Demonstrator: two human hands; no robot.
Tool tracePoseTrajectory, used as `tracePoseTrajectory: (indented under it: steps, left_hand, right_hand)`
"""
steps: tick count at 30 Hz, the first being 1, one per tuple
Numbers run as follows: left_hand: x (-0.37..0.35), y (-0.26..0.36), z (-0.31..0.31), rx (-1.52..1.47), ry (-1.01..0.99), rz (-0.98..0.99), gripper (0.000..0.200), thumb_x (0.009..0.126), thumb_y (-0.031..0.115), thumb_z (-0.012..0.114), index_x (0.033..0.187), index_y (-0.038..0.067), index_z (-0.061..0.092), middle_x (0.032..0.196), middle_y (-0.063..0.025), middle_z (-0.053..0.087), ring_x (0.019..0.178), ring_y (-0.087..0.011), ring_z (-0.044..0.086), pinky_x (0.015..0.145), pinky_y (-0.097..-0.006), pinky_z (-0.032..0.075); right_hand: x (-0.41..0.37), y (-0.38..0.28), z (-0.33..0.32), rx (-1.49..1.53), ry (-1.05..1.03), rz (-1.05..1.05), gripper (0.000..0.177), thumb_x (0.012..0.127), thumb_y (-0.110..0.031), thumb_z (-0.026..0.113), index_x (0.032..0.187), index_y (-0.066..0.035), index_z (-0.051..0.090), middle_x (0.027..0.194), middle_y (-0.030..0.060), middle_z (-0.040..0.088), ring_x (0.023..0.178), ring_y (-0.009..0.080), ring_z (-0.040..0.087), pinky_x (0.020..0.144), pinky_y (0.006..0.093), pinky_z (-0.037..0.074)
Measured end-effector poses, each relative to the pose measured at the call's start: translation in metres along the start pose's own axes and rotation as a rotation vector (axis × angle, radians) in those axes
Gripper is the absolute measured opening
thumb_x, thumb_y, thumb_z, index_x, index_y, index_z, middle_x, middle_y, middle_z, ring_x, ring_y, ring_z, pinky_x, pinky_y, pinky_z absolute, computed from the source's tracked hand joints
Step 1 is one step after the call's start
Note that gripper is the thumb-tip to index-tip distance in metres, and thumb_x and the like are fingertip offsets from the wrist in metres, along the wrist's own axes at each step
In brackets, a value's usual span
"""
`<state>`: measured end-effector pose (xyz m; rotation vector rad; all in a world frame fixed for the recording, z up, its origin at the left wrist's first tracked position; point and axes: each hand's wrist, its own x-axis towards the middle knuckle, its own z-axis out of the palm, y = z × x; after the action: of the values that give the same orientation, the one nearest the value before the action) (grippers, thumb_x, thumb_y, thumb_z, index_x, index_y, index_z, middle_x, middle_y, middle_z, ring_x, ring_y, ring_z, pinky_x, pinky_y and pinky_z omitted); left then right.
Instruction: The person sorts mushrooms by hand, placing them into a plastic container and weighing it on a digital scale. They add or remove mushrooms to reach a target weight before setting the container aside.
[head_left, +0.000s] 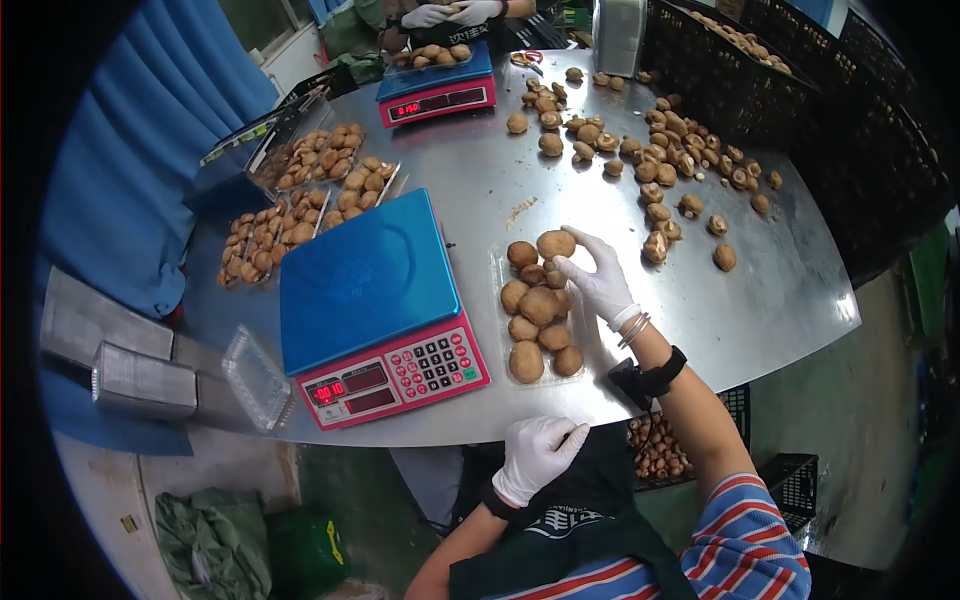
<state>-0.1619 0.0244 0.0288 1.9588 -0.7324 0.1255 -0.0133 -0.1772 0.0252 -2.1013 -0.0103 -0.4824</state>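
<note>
A clear plastic tray [578,374] stands on the metal table, filled with several brown shiitake mushrooms [540,305]. At its far end my right hand [600,280], in a white glove, has thumb and fingers around a large mushroom [556,243]. My left hand [540,455], also gloved, is held in front of the apron below the table edge. Its fingers are curled in and nothing shows in them. Left of the tray is a red scale [390,375] with a bare blue platform [365,265] and lit red digits.
Loose mushrooms [690,150] are scattered at the right. Filled trays [300,215] sit behind the scale; an empty tray [258,380] leans at its left. Black crates [720,75] line the back right. Across the table, a co-worker's gloved hands [450,14] are behind a second scale [440,98].
</note>
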Motion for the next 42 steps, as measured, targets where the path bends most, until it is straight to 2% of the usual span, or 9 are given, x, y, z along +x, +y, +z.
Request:
tracePoseTrajectory:
  steps: [4, 12, 16, 21, 25, 30, 32, 40, 42]
  left_hand:
    - [-0.004, -0.009, 0.000, -0.035, -0.044, -0.103, 0.019, 0.083, 0.015, 0.073, 0.071, 0.003, 0.065, 0.057, -0.0120, 0.052, 0.051, -0.0306, 0.052, 0.049, -0.0372, 0.040]
    - [0.006, -0.024, 0.011, -0.191, -0.225, -0.128, 0.020, 0.083, 0.018, 0.074, 0.074, 0.003, 0.065, 0.056, -0.0116, 0.050, 0.049, -0.0278, 0.050, 0.050, -0.0368, 0.040]
    - [0.010, -0.035, 0.017, -0.187, -0.298, -0.149, 0.015, 0.084, 0.018, 0.073, 0.082, 0.005, 0.066, 0.056, -0.0095, 0.049, 0.049, -0.0239, 0.051, 0.049, -0.0351, 0.040]
    - [0.009, -0.038, 0.022, -0.200, -0.208, -0.228, 0.020, 0.086, 0.017, 0.071, 0.101, 0.008, 0.062, 0.058, -0.0061, 0.049, 0.049, -0.0181, 0.052, 0.049, -0.0312, 0.040]
    - [0.011, -0.042, 0.021, -0.222, -0.226, -0.221, 0.023, 0.087, 0.017, 0.070, 0.105, 0.008, 0.060, 0.060, -0.0036, 0.052, 0.049, -0.0145, 0.052, 0.049, -0.0285, 0.042]
    - [0.012, -0.041, 0.016, -0.253, -0.259, -0.226, 0.021, 0.088, 0.017, 0.069, 0.105, 0.007, 0.061, 0.061, -0.0033, 0.053, 0.050, -0.0135, 0.054, 0.049, -0.0276, 0.042]
    - [0.012, -0.041, 0.017, -0.248, -0.252, -0.200, 0.021, 0.088, 0.016, 0.069, 0.105, 0.008, 0.062, 0.060, -0.0028, 0.053, 0.050, -0.0135, 0.054, 0.049, -0.0276, 0.043]
    - [0.012, -0.041, 0.018, -0.219, -0.257, -0.194, 0.021, 0.087, 0.016, 0.069, 0.106, 0.009, 0.063, 0.060, -0.0028, 0.055, 0.050, -0.0142, 0.056, 0.050, -0.0283, 0.045]
    - [0.012, -0.041, 0.017, -0.212, -0.250, -0.200, 0.021, 0.087, 0.016, 0.068, 0.106, 0.009, 0.064, 0.061, -0.0030, 0.056, 0.050, -0.0143, 0.057, 0.050, -0.0285, 0.045]
  right_hand:
    - [-0.006, 0.007, -0.008, 0.027, -0.011, 0.044, 0.057, 0.085, -0.037, 0.070, 0.132, -0.009, 0.056, 0.126, 0.0180, 0.059, 0.120, 0.0330, 0.050, 0.108, 0.0422, 0.035]
    - [0.022, 0.025, -0.002, 0.051, -0.050, 0.140, 0.054, 0.084, -0.031, 0.071, 0.126, -0.002, 0.052, 0.113, 0.0175, 0.064, 0.104, 0.0288, 0.062, 0.089, 0.0377, 0.050]
    - [0.045, 0.013, 0.015, -0.056, -0.161, 0.174, 0.056, 0.089, -0.037, 0.063, 0.130, -0.005, 0.043, 0.098, 0.0230, 0.067, 0.094, 0.0336, 0.067, 0.084, 0.0365, 0.052]
    - [0.054, 0.010, 0.033, -0.257, -0.355, 0.084, 0.059, 0.094, -0.050, 0.053, 0.128, -0.003, 0.041, 0.093, 0.0258, 0.067, 0.091, 0.0464, 0.063, 0.098, 0.0489, 0.037]
    - [0.049, 0.011, 0.041, -0.093, -0.416, 0.008, 0.060, 0.092, -0.047, 0.059, 0.130, -0.005, 0.042, 0.089, 0.0233, 0.069, 0.088, 0.0391, 0.066, 0.085, 0.0448, 0.049]
    - [0.056, 0.017, 0.033, 0.111, -0.378, 0.219, 0.058, 0.089, -0.045, 0.064, 0.131, -0.009, 0.048, 0.096, 0.0176, 0.068, 0.088, 0.0287, 0.066, 0.089, 0.0366, 0.048]
    - [0.059, 0.035, 0.031, -0.025, -0.170, -0.058, 0.058, 0.086, -0.040, 0.069, 0.131, -0.009, 0.050, 0.105, 0.0172, 0.065, 0.095, 0.0247, 0.062, 0.091, 0.0351, 0.047]
    - [0.051, 0.025, 0.035, 0.106, -0.337, 0.083, 0.047, 0.081, -0.029, 0.072, 0.122, -0.010, 0.057, 0.101, 0.0131, 0.064, 0.096, 0.0292, 0.059, 0.094, 0.0399, 0.045]
    - [0.051, 0.027, 0.038, -0.211, -0.338, 0.078, 0.041, 0.080, -0.033, 0.071, 0.113, -0.011, 0.063, 0.104, 0.0131, 0.066, 0.096, 0.0296, 0.060, 0.093, 0.0417, 0.044]
